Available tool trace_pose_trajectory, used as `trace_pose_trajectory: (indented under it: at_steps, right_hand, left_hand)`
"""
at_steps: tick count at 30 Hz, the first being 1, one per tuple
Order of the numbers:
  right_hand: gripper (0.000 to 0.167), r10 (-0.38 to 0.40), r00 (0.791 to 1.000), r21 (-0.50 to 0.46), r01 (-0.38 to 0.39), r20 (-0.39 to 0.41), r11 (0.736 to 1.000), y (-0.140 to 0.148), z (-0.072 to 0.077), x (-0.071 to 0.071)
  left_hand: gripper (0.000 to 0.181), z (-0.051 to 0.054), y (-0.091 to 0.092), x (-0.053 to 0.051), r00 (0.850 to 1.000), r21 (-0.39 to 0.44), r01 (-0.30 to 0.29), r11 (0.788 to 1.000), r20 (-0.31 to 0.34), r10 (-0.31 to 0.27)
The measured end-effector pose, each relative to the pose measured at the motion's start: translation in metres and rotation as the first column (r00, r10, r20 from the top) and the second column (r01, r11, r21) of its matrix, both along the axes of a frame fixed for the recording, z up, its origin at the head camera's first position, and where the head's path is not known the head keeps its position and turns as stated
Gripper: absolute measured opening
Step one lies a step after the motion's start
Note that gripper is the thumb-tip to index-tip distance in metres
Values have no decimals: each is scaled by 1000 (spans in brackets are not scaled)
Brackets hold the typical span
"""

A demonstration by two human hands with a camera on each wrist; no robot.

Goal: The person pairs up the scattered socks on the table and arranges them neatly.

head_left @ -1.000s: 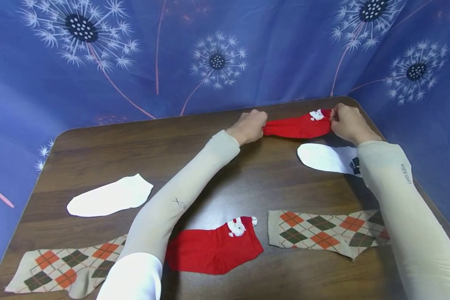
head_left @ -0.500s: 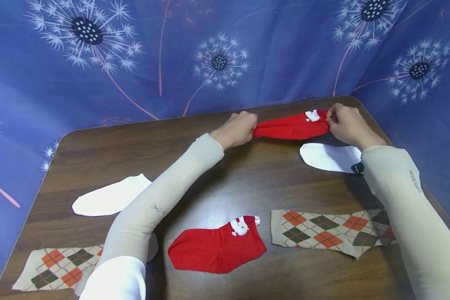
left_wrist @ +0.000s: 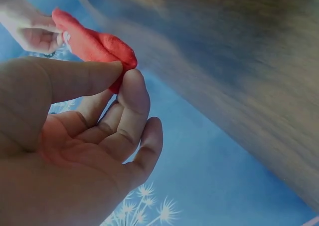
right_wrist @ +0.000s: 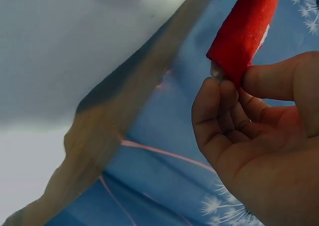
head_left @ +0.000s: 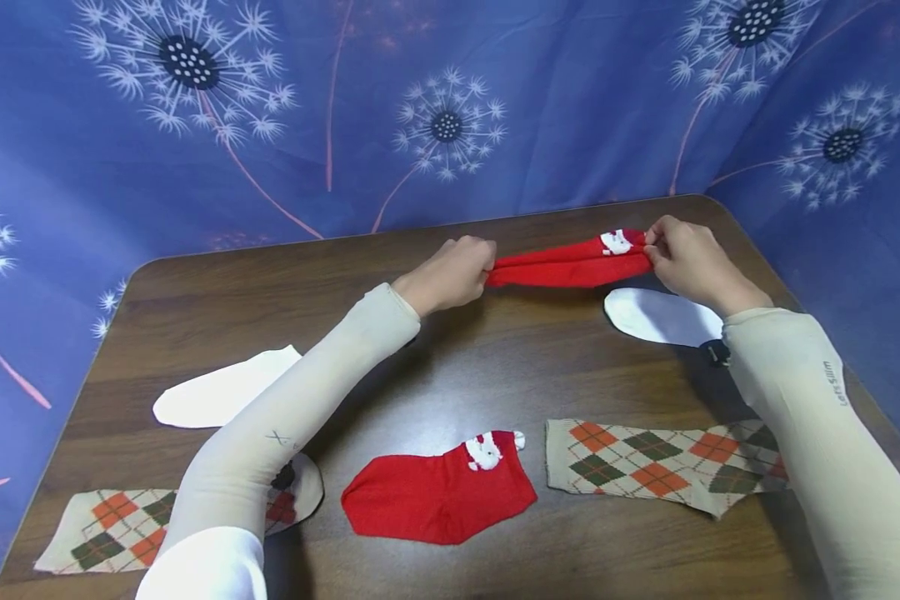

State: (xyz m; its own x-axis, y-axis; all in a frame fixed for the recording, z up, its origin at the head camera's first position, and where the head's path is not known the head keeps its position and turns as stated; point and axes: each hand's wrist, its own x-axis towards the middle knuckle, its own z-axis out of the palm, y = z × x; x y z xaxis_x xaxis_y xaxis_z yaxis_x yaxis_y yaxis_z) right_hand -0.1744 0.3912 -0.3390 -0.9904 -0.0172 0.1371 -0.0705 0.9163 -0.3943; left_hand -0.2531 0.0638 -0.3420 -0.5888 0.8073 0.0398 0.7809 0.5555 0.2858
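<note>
Stretched between both hands near the table's back edge is a red sock (head_left: 562, 268) with a white figure near its right end. My left hand (head_left: 452, 271) pinches its left end; in the left wrist view the thumb and index finger of that hand (left_wrist: 84, 121) meet on the red cloth (left_wrist: 94, 44). The sock's right end is pinched by my right hand (head_left: 693, 260), and the right wrist view shows thumb and fingertips of the hand (right_wrist: 264, 106) on the fabric (right_wrist: 246, 31). A second red sock (head_left: 438, 497) lies flat at the front middle.
On the brown table (head_left: 450, 358) lie a white sock (head_left: 221, 390) at left, another white sock (head_left: 660, 317) below my right hand, an argyle sock (head_left: 645, 461) at front right and one (head_left: 112, 529) at front left, partly under my left forearm. A blue dandelion-print cloth (head_left: 570, 100) hangs behind.
Both hands have moved left and slightly toward the front with the red sock, the left hand farther. The sock looks narrower and folded lengthwise. The left forearm now covers other parts of the argyle sock.
</note>
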Motion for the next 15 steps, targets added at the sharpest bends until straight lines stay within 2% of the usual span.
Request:
trace_pose_trajectory:
  at_steps: [8, 15]
  right_hand:
    - [16, 24, 999, -3, -24, 26, 1000, -17, 8, 8]
    - [13, 65, 998, 3, -65, -17, 998, -28, 9, 14]
  left_hand:
    - [8, 4, -20, 13, 998, 35, 17, 999, -58, -14]
    - [7, 9, -35, 22, 994, 42, 15, 999, -108, -10]
